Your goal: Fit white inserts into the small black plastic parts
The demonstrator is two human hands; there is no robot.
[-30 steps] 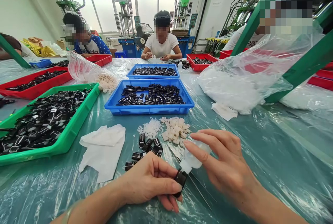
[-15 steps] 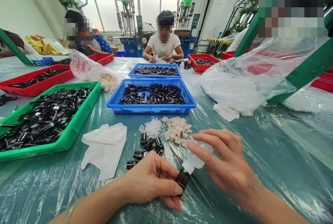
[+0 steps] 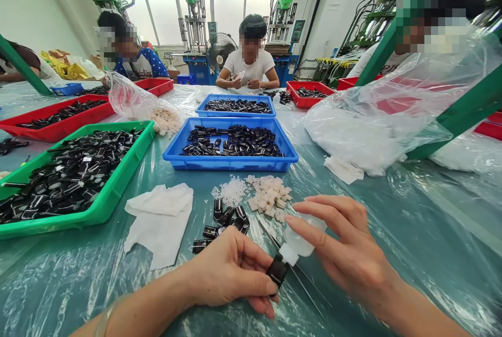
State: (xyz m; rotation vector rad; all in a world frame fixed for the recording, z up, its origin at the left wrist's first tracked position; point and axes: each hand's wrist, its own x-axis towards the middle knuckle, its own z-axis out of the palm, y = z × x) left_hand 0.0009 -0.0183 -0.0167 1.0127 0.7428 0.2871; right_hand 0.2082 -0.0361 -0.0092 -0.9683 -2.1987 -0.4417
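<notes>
My left hand (image 3: 239, 271) is closed on a small black plastic part (image 3: 277, 270), pinched between thumb and fingers. My right hand (image 3: 349, 253) grips a small translucent squeeze bottle (image 3: 301, 237), its white cap end tilted down against the upper edge of the part. Beneath the bottle, metal tweezers (image 3: 304, 290) lie on the plastic-covered table. Just beyond my left hand sit several loose black parts (image 3: 226, 216), partly hidden by it. Small white pieces (image 3: 229, 190) and a heap of beige blocks (image 3: 269, 194) lie behind them.
Blue trays (image 3: 231, 163) of black parts stand ahead, and a green tray (image 3: 110, 206) of them at left. A white cloth (image 3: 160, 222) lies near my left arm. Clear plastic bags (image 3: 361, 133) and a green post (image 3: 455, 112) stand at right. Co-workers sit around the table.
Both hands hold nearly the same pose, bottle against the part. The view has shifted slightly. Across the table, a co-worker's hands have moved, one lifting a small white item.
</notes>
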